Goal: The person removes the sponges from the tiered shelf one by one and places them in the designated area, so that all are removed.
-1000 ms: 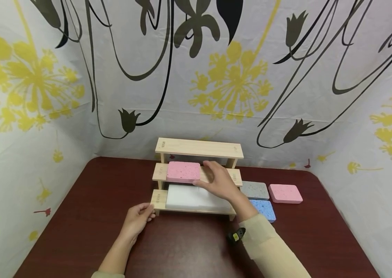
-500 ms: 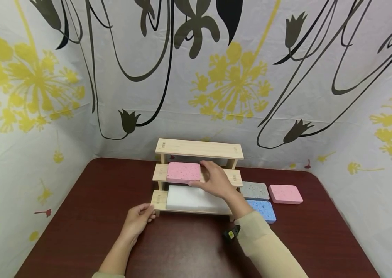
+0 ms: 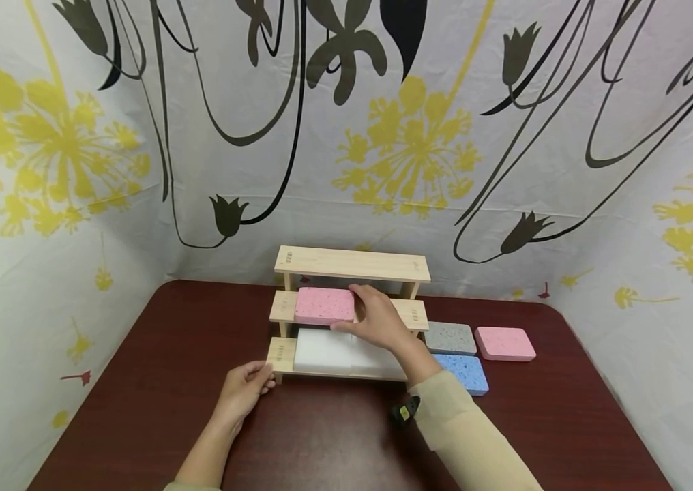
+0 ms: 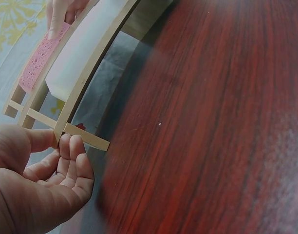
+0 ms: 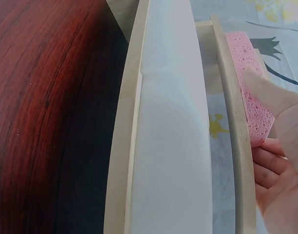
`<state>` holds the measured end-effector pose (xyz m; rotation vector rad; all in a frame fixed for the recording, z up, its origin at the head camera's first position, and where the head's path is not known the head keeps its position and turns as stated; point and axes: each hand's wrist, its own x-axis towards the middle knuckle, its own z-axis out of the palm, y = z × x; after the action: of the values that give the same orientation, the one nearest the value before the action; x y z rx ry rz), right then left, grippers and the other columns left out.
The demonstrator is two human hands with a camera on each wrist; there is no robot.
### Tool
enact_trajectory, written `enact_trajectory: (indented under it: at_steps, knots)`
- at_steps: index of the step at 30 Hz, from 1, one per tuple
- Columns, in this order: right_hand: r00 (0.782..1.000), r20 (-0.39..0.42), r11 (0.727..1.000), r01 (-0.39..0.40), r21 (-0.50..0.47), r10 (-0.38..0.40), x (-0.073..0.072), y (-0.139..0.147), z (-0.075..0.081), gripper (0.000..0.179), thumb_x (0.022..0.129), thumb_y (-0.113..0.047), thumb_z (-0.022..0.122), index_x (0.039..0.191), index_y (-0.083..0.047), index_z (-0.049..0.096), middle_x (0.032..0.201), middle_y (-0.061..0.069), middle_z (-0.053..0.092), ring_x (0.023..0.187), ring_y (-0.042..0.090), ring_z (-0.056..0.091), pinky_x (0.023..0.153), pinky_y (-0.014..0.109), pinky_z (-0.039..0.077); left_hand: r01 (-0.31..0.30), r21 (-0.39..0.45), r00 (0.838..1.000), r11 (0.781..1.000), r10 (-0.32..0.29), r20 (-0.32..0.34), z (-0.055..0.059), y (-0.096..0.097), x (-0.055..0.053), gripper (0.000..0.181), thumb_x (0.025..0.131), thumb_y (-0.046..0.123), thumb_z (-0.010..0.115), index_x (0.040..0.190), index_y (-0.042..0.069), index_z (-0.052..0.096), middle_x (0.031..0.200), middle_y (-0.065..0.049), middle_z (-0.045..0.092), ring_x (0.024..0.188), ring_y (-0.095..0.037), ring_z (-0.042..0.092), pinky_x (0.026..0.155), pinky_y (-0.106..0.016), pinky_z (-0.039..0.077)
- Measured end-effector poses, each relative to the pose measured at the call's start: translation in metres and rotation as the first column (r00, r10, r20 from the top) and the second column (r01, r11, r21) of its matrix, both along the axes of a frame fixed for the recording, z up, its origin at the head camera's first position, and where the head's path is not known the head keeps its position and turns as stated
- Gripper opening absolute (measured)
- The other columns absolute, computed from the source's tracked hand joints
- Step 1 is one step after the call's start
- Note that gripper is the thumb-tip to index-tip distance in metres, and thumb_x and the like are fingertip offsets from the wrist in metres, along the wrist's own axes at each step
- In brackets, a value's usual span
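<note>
A three-tier wooden shelf (image 3: pixel 352 262) stands on the table. My left hand (image 3: pixel 243 390) pinches the front left corner of its lowest board; the left wrist view shows the thumb and fingertips on the wood. On the left part of the middle tier lies a pink sponge (image 3: pixel 325 305), flat and speckled. My right hand (image 3: pixel 381 320) holds this sponge by its right end. In the right wrist view the thumb (image 5: pixel 263 90) lies along the sponge's front side, with the other fingers around its end. Two white foam blocks (image 3: pixel 323 350) sit side by side on the lowest tier.
Right of the shelf, a grey sponge (image 3: pixel 449 337), a blue sponge (image 3: pixel 463 374) and another pink sponge (image 3: pixel 505 343) lie on the dark red-brown table (image 3: pixel 322 436). A patterned cloth (image 3: pixel 322 170) hangs close behind the shelf and at both sides.
My right hand has shifted slightly left, its thumb moving further along the pink sponge's front. The sponge and my left hand have stayed in place.
</note>
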<state>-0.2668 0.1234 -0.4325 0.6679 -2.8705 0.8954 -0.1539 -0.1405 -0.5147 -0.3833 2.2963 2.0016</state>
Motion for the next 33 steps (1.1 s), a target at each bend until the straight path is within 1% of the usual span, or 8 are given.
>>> enact_trajectory:
  at_steps: [3,5,12,17,23,29,33]
  knots:
    - [1.0,-0.009,1.0,-0.002,-0.019,0.002,0.001,0.001,0.0,0.091,0.077,-0.045,0.089,0.146,0.001,0.05,0.136,0.017,0.059,0.121,0.028,0.058,0.103,0.045,0.048,-0.001,0.0,1.0,1.0,0.001,-0.002,0.0,0.0,0.0,0.034,0.103,0.009,0.058,0.126,-0.016,0.059,0.101,-0.018,0.069,0.086,-0.018,0.066,0.075,-0.025,0.057]
    - [1.0,-0.013,1.0,-0.002,-0.026,0.001,0.002,0.002,0.0,0.09,0.077,-0.044,0.089,0.145,0.001,0.051,0.136,0.016,0.059,0.121,0.028,0.058,0.103,0.045,0.048,-0.001,-0.001,1.0,1.0,0.001,-0.005,0.0,0.001,0.0,0.034,0.103,0.009,0.058,0.126,-0.016,0.059,0.101,-0.018,0.07,0.086,-0.018,0.066,0.075,-0.025,0.057]
    - [0.998,-0.06,0.999,0.004,-0.05,-0.007,0.004,0.008,-0.002,0.087,0.076,-0.043,0.09,0.142,0.0,0.054,0.135,0.015,0.06,0.123,0.029,0.058,0.105,0.044,0.048,0.004,-0.009,1.0,1.0,-0.004,-0.003,0.001,0.001,0.001,0.036,0.103,0.01,0.058,0.128,-0.016,0.057,0.104,-0.02,0.069,0.088,-0.019,0.067,0.076,-0.027,0.057]
    - [0.996,-0.086,0.996,0.008,-0.084,-0.016,0.008,0.012,-0.003,0.087,0.075,-0.041,0.091,0.142,0.0,0.054,0.13,0.014,0.062,0.112,0.026,0.06,0.099,0.043,0.051,0.008,-0.01,1.0,1.0,-0.008,-0.001,0.002,0.0,0.001,0.038,0.104,0.012,0.057,0.129,-0.016,0.057,0.105,-0.021,0.069,0.09,-0.021,0.067,0.077,-0.028,0.058]
    - [0.997,-0.079,0.995,0.018,-0.102,-0.026,0.011,0.017,-0.001,0.087,0.075,-0.041,0.09,0.143,-0.001,0.053,0.124,0.01,0.063,0.101,0.022,0.058,0.093,0.04,0.052,0.012,-0.001,1.0,1.0,-0.012,-0.002,0.001,0.0,0.0,0.038,0.104,0.013,0.057,0.129,-0.016,0.056,0.105,-0.021,0.068,0.09,-0.021,0.067,0.077,-0.028,0.058]
    - [0.996,-0.074,0.992,0.034,-0.125,-0.043,0.015,0.023,0.001,0.086,0.075,-0.04,0.091,0.143,-0.002,0.054,0.125,0.011,0.063,0.102,0.022,0.058,0.093,0.042,0.053,0.006,-0.003,1.0,1.0,-0.006,0.009,0.0,0.0,0.0,0.038,0.104,0.013,0.058,0.13,-0.014,0.058,0.106,-0.02,0.069,0.089,-0.019,0.067,0.077,-0.028,0.058]
    - [0.995,-0.084,0.991,0.034,-0.131,-0.045,0.016,0.027,-0.001,0.084,0.075,-0.04,0.091,0.142,-0.002,0.055,0.122,0.01,0.064,0.1,0.022,0.058,0.091,0.041,0.053,0.009,-0.006,1.0,1.0,-0.009,-0.001,-0.001,-0.001,-0.001,0.038,0.104,0.013,0.058,0.13,-0.015,0.057,0.105,-0.02,0.069,0.088,-0.018,0.067,0.077,-0.028,0.058]
